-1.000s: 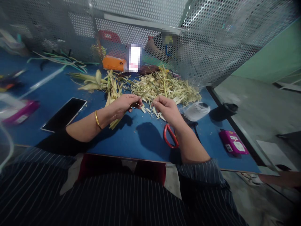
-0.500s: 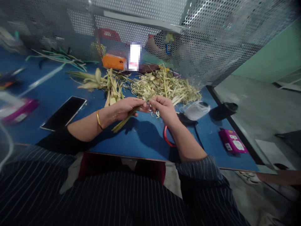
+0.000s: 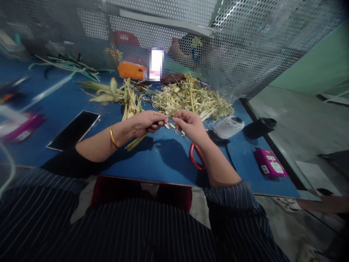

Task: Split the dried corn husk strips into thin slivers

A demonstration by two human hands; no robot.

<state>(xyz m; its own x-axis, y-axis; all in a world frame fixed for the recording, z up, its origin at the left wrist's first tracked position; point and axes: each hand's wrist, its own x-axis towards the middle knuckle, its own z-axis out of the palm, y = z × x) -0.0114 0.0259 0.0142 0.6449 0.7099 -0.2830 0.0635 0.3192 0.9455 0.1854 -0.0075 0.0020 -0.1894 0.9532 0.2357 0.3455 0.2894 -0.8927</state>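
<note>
My left hand (image 3: 149,123) is closed around a bundle of dried plant strips (image 3: 135,142), which look like husk or leaf. The bundle's lower end sticks out below the palm toward me. Just to the right, my right hand (image 3: 188,123) pinches with thumb and fingers at the tip of the strips, close to the left fingertips. What exactly lies in that pinch is too small to make out. Beyond both hands spreads a heap of loose dry shreds (image 3: 180,97). Longer pale husks (image 3: 113,92) lie left of the heap.
A phone (image 3: 75,131) lies left on the blue table (image 3: 163,171). Red-handled scissors (image 3: 196,157) rest under my right forearm. Rightward are a white thread spool (image 3: 229,127), a black cylinder (image 3: 260,128) and a purple pack (image 3: 269,163). An orange pack (image 3: 132,70) stands before the perforated metal screen (image 3: 234,62).
My left hand has shifted slightly left with the bundle, and its fingers have curled. The gap between the two hands has widened a little. My right hand has hardly moved.
</note>
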